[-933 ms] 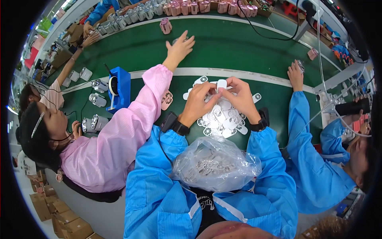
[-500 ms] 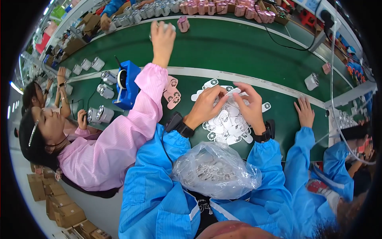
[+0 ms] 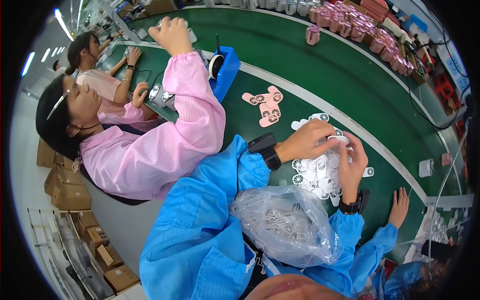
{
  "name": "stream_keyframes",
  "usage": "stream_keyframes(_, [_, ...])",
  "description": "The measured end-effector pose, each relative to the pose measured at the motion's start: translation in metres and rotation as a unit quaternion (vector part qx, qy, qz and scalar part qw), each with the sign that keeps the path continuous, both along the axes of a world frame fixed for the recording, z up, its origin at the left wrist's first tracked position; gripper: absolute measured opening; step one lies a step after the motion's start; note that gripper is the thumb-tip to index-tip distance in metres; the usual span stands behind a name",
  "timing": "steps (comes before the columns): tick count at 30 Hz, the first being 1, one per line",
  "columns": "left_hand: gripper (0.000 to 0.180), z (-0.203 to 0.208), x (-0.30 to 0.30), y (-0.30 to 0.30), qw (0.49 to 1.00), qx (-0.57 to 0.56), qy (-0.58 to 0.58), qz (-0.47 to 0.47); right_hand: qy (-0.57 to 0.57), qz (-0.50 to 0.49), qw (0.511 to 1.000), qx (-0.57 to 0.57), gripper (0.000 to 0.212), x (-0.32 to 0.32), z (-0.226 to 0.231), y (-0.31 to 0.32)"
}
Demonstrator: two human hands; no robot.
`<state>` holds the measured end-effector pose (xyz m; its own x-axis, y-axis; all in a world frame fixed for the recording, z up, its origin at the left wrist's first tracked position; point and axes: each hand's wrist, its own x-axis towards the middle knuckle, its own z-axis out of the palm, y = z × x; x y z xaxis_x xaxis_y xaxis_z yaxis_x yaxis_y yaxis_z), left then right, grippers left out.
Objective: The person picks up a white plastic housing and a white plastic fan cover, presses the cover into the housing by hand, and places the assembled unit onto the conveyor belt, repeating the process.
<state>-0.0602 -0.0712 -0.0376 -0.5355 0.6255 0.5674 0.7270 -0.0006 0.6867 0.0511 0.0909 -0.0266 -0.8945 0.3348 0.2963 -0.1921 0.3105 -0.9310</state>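
Observation:
My left hand (image 3: 309, 140) and my right hand (image 3: 354, 162) meet above a pile of flat white plastic pieces (image 3: 320, 175). Pinched between the fingertips of both is one white piece (image 3: 339, 139), rounded at the ends, with a dark spoked circle like those in the pile. Fingers hide part of it. Close to my body, below the pile, lies an open clear plastic bag (image 3: 285, 225) with more white pieces inside. Several pink pieces of the same shape (image 3: 267, 102) rest on the green table, left of my left hand.
A blue tape dispenser (image 3: 225, 74) stands at the left, beside a co-worker's pink sleeve (image 3: 195, 90). Another person's hand (image 3: 399, 207) lies flat at the right. Pink canisters (image 3: 345, 22) crowd the far side beyond the green belt (image 3: 300, 55). Cardboard boxes (image 3: 72, 192) sit lower left.
My view has turned left, so the scene sits farther right. The co-worker's raised hand has moved left past the tape dispenser. Both my hands stay on a white piece.

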Motion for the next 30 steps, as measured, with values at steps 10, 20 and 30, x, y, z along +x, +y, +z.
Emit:
stream_keyframes(10, [0.018, 0.007, -0.001, -0.004, 0.998, 0.002, -0.056, 0.006, 0.043, -0.006, 0.990, 0.131, 0.036, -0.003, 0.020, -0.016])
stream_keyframes(20, [0.023, 0.006, -0.002, -0.004, 0.999, 0.014, -0.047, 0.011, 0.057, -0.018, 0.981, 0.186, 0.040, -0.002, 0.025, -0.017])
stream_keyframes(30, [0.020, 0.015, 0.002, -0.008, 0.993, -0.019, -0.112, 0.005, 0.039, 0.008, 0.988, 0.149, 0.038, -0.002, 0.019, -0.011])
